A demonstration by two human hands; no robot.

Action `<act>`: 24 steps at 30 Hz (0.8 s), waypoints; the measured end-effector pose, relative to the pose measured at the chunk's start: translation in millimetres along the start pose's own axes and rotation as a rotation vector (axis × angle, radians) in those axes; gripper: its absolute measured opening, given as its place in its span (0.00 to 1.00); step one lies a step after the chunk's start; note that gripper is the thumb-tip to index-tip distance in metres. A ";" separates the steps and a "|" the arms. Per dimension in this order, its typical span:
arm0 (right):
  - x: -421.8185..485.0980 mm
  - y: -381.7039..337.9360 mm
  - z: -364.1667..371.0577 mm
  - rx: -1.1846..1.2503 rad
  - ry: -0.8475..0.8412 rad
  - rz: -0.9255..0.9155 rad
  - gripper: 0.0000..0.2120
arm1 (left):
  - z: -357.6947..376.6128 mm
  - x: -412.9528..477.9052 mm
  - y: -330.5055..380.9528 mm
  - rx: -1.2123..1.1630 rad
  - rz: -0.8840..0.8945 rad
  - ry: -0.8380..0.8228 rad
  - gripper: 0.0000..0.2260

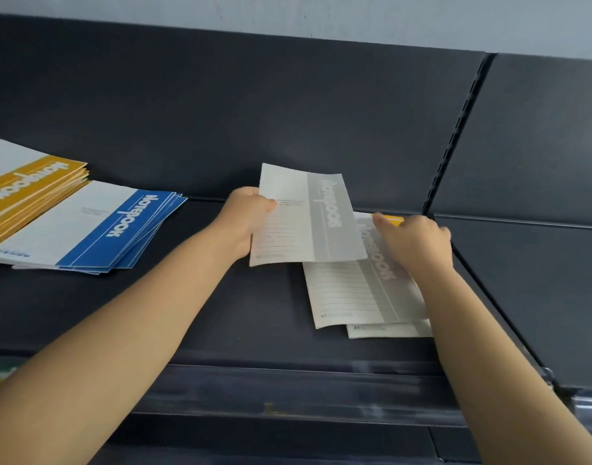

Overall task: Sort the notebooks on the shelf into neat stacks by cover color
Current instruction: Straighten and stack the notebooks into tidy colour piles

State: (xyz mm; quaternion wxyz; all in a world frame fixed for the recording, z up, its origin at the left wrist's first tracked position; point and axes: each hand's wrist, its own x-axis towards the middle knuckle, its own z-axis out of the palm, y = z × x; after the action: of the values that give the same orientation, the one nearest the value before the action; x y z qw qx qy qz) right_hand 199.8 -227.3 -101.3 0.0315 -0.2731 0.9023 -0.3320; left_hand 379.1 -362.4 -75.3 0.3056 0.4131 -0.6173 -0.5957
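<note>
I see my left hand (242, 218) pinching a grey notebook (306, 216), lifted above the shelf (221, 297). My right hand (413, 243) presses flat on the grey pile (358, 293), hiding much of it; a yellow corner (393, 219) peeks out behind. Far left sit yellow stack (29, 189), cut off, and blue stack (96, 229), both reading "Notebook"

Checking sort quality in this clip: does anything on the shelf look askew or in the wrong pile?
Yes. A yellow notebook peeks out beneath the grey notebooks under the right hand, so that pile is mixed. The blue stack is fanned out, not squared.
</note>
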 end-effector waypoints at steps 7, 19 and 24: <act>-5.9 2.9 -10.3 0.199 -0.010 0.039 0.18 | 10.8 -18.5 -4.8 0.559 0.038 -0.212 0.09; -16.3 -8.3 -17.6 0.747 -0.429 -0.035 0.13 | 9.4 -16.2 0.6 0.025 0.052 -0.214 0.16; -21.4 -12.6 -15.0 0.823 -0.499 -0.106 0.15 | 11.5 -21.0 2.0 -0.058 0.020 -0.239 0.18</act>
State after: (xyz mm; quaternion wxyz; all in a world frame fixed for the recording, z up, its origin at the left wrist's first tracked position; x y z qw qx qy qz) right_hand 220.3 -215.5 -84.5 0.3354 -0.3546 0.6460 -0.5869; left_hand 378.7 -338.5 -72.1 0.2477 0.3242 -0.6359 -0.6551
